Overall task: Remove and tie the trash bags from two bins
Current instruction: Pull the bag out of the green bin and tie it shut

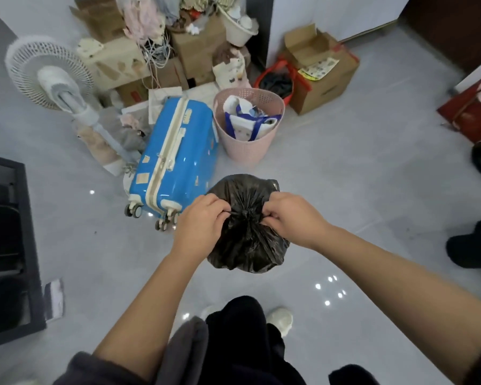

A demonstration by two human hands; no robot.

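Knot being cinched on black trash bag point(245, 245), out of any bin, dead centre.

Left hand point(203, 218) at 9 o'clock of the knot point(243, 213), right hand point(288, 215) at 3 o'clock. Both sets of fingers point(220, 211) are curled tight and pinch the gathered plastic beside the knot. Can't tell whether the bag rests on the floor point(358, 176) or hangs. Risks: thin film tears at the neck if the pull is too hard, the knot slips if the tails are let go before it's snug, and a sharp edge inside could puncture the side. Blue suitcase point(175, 154) is at 11 o'clock, close enough to snag on a swing. Pink basket point(247, 126) at 12 o'clock holds a tote, no liner visible.
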